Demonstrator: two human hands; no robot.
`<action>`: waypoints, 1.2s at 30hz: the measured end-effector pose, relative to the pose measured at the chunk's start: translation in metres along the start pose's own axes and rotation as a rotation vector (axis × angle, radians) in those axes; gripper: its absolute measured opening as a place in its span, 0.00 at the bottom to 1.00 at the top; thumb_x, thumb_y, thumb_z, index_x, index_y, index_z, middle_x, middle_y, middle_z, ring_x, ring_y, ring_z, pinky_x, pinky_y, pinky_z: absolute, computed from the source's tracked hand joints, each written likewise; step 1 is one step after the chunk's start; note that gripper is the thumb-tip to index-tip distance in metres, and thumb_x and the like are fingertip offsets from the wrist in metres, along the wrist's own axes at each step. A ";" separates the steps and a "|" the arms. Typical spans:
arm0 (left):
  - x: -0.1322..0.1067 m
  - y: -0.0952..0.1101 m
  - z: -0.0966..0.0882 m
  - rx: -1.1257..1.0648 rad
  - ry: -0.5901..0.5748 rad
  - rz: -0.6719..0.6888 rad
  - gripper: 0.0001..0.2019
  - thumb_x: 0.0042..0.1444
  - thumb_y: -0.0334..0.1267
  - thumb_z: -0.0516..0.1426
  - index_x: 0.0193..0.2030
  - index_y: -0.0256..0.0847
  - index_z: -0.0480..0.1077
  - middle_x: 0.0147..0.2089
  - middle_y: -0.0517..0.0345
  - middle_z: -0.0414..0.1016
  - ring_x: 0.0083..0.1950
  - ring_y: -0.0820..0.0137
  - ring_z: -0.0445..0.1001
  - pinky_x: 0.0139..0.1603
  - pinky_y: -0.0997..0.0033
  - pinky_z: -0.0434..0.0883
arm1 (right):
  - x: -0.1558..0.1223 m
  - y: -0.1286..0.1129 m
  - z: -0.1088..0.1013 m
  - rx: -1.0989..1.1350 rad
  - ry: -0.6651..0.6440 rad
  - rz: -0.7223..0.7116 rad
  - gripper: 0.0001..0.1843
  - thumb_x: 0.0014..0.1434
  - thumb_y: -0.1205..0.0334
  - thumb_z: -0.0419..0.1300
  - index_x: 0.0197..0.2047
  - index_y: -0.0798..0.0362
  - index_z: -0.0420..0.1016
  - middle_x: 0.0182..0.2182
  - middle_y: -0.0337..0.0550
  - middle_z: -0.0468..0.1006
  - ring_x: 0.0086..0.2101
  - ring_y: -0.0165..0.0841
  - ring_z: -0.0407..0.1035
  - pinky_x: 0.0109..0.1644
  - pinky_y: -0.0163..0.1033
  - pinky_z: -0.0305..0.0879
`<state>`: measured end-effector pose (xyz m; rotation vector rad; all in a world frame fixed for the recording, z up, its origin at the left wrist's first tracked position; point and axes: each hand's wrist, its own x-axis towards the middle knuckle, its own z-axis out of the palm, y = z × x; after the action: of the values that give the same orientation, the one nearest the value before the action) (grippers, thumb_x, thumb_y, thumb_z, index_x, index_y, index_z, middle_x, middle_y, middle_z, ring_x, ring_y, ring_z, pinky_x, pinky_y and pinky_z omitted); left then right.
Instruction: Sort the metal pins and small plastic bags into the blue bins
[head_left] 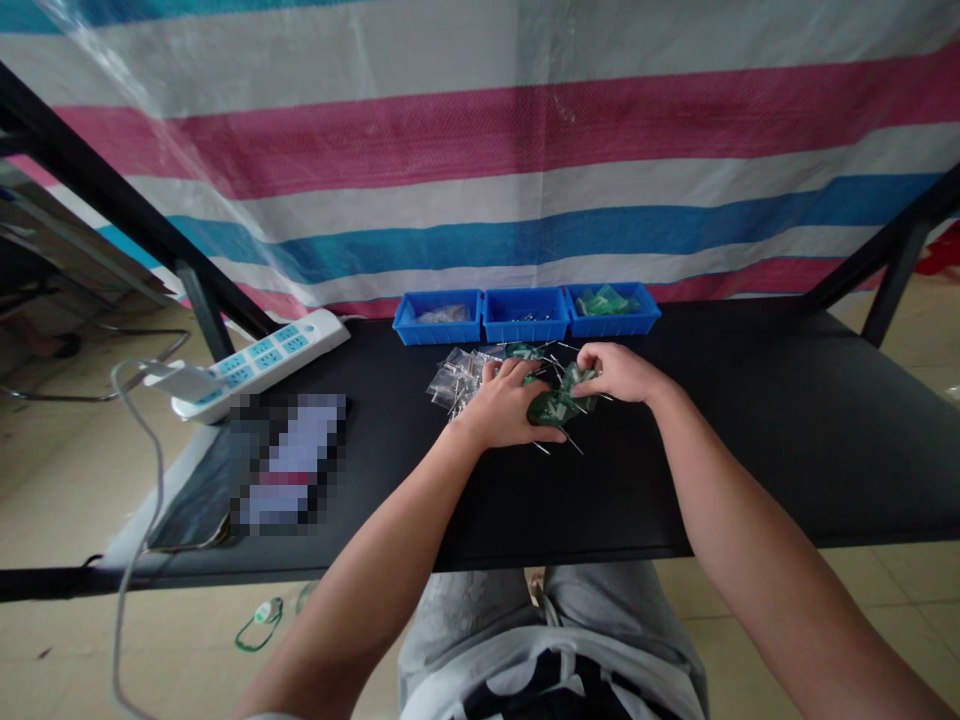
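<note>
A heap of small green parts with thin metal leads lies on the black table, a little in front of the blue bins. My left hand rests over the heap's left side, fingers curled down onto the green parts. My right hand is at the heap's right edge, its fingertips pinched on one of the green parts. Several clear plastic bags lie just left of my left hand. A few loose leads stick out below the heap.
Three blue bins stand in a row at the back: left with clear bags, middle, right with green parts. A white power strip with a grey cable lies at the left. A striped tarp hangs behind.
</note>
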<state>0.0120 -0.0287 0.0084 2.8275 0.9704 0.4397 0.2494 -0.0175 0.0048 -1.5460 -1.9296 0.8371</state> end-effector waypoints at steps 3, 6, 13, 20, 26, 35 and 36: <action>0.000 0.000 -0.002 -0.063 0.042 -0.036 0.34 0.47 0.66 0.57 0.53 0.43 0.72 0.63 0.42 0.64 0.63 0.47 0.59 0.61 0.42 0.55 | 0.000 -0.004 0.001 0.256 0.051 0.002 0.21 0.37 0.54 0.71 0.26 0.52 0.64 0.22 0.33 0.68 0.23 0.27 0.61 0.28 0.35 0.56; 0.002 0.000 -0.002 -0.164 0.157 -0.148 0.27 0.57 0.59 0.54 0.54 0.41 0.69 0.58 0.45 0.70 0.60 0.53 0.64 0.60 0.48 0.58 | 0.000 -0.017 0.008 0.496 0.163 0.087 0.22 0.37 0.53 0.71 0.31 0.52 0.66 0.24 0.35 0.73 0.20 0.26 0.61 0.22 0.33 0.54; 0.010 -0.012 0.002 -0.477 0.351 -0.380 0.14 0.56 0.46 0.58 0.43 0.38 0.71 0.41 0.53 0.78 0.43 0.65 0.75 0.46 0.66 0.68 | 0.003 -0.046 0.040 0.891 0.220 0.147 0.21 0.39 0.59 0.70 0.35 0.52 0.66 0.25 0.36 0.76 0.21 0.32 0.71 0.17 0.32 0.59; 0.009 -0.020 0.003 -0.642 0.502 -0.451 0.09 0.51 0.41 0.61 0.35 0.38 0.74 0.35 0.57 0.77 0.38 0.67 0.74 0.41 0.69 0.70 | 0.002 -0.050 0.059 0.851 0.236 0.083 0.20 0.41 0.56 0.70 0.35 0.52 0.68 0.30 0.41 0.79 0.29 0.36 0.75 0.22 0.34 0.65; 0.007 -0.024 0.000 -0.609 0.577 -0.327 0.08 0.48 0.26 0.57 0.29 0.42 0.76 0.47 0.55 0.76 0.49 0.66 0.74 0.53 0.62 0.70 | 0.001 -0.047 0.062 0.518 0.368 -0.137 0.14 0.47 0.51 0.68 0.32 0.52 0.75 0.41 0.48 0.80 0.43 0.41 0.74 0.38 0.42 0.71; 0.002 -0.026 -0.007 -0.575 0.574 -0.255 0.08 0.51 0.27 0.57 0.30 0.43 0.77 0.52 0.54 0.75 0.54 0.65 0.72 0.58 0.60 0.68 | -0.009 -0.056 0.057 0.162 0.557 -0.448 0.02 0.55 0.62 0.63 0.30 0.49 0.77 0.37 0.45 0.81 0.42 0.39 0.73 0.49 0.47 0.69; 0.002 -0.026 -0.008 -0.618 0.561 -0.266 0.05 0.51 0.30 0.59 0.31 0.42 0.77 0.48 0.54 0.77 0.50 0.65 0.74 0.55 0.61 0.69 | -0.009 -0.055 0.057 0.189 0.546 -0.422 0.02 0.54 0.61 0.63 0.31 0.49 0.77 0.35 0.45 0.81 0.40 0.39 0.73 0.46 0.46 0.69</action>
<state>-0.0037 -0.0072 0.0111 2.0183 1.0363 1.2786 0.1735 -0.0425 0.0074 -1.0549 -1.6247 0.3519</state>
